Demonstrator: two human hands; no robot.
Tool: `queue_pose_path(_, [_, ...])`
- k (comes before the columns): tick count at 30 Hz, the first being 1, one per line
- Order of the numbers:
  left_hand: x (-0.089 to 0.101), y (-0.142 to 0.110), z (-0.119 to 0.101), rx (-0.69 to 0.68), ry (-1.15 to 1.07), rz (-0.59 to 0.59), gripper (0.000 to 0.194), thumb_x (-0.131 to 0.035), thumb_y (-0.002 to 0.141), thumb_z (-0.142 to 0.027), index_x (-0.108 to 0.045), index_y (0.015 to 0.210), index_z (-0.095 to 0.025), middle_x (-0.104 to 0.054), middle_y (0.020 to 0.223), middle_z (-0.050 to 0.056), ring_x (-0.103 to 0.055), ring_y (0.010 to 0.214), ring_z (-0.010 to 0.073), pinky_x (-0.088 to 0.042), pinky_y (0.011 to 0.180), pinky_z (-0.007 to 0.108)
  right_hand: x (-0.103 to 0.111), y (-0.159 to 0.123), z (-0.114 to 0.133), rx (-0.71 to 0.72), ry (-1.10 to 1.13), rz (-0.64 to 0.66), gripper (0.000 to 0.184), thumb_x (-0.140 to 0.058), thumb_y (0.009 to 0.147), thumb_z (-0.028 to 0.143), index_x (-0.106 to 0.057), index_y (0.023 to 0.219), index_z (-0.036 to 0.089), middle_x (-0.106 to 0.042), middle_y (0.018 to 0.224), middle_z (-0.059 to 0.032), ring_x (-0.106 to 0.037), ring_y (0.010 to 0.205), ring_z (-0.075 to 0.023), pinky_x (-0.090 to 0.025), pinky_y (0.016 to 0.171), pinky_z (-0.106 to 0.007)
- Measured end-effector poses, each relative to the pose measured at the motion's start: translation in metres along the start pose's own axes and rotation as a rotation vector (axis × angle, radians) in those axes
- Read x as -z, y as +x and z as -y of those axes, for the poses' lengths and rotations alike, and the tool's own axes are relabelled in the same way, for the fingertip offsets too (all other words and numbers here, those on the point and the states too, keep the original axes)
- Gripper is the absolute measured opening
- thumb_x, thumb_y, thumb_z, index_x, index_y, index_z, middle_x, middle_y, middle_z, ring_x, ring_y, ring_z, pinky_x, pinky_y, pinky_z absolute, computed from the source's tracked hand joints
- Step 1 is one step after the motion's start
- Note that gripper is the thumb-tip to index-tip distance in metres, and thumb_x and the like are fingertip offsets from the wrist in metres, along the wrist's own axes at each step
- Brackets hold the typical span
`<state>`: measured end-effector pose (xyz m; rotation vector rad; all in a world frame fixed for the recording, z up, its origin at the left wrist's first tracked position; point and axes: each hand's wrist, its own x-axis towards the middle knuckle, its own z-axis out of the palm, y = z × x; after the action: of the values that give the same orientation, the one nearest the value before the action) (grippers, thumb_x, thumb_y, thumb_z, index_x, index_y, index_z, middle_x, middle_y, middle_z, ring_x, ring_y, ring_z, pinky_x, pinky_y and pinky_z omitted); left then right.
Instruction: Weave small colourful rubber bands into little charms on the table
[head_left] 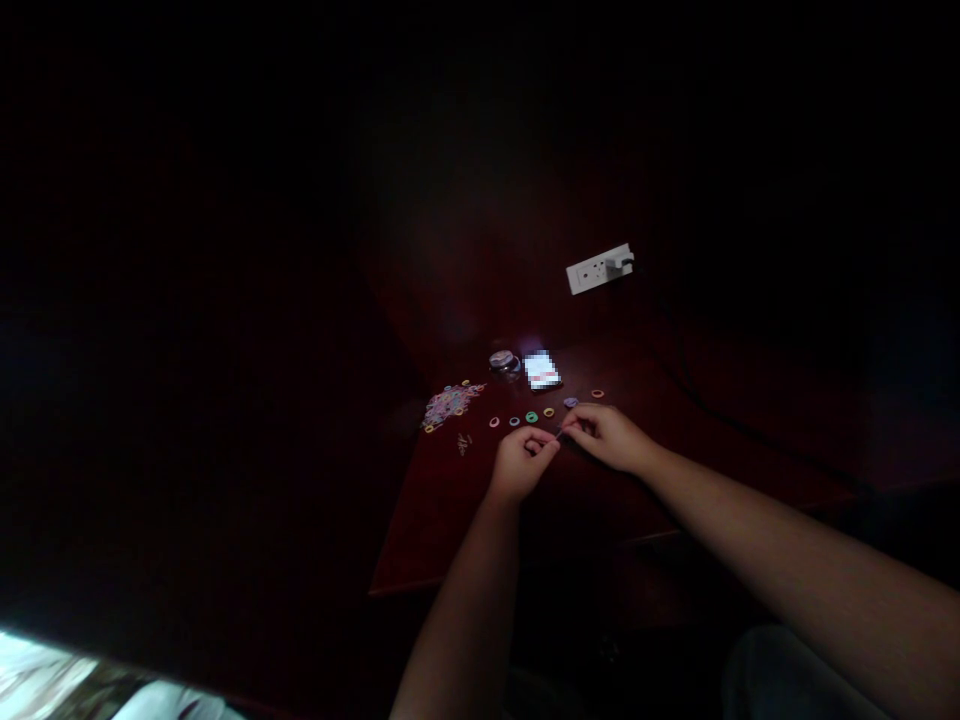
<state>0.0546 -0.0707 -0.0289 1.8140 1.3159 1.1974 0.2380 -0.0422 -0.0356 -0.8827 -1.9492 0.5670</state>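
My left hand and my right hand meet just above the dark red table, fingertips pinched close together. Between them is a small, thin, pale item, too small to name. Just beyond the fingers lies a loose row of small coloured rings that look like hair ties: a pink ring, a blue ring, a green ring, a yellow ring, a purple ring and an orange ring. The purple one is closest to my right fingertips.
A heap of mixed coloured rings lies at the table's left edge, with a few small brownish pieces below it. Behind the row are a round lidded container and a lit phone. A white power socket is farther back.
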Motion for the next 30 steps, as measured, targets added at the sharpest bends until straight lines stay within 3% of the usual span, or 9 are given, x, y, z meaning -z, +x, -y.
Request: queue_pose_path(30, [0.0015, 0.0004, 0.0074, -0.015, -0.030, -0.029, 0.021, -0.064, 0.078, -0.033, -0.067, 0.078, -0.013, -0.057, 0.063, -0.001, -0.047, 0.056, 0.0076, -0.037, 0.053, 0.019, 0.0022, -0.0016, 0.0056, 0.007, -0.028, 0.012, 0.013, -0.052, 0.082, 0.025, -0.061, 0.075, 0.018, -0.057, 0.064, 0.0007, -0.049, 0.055, -0.0117, -0.036, 0.053, -0.023])
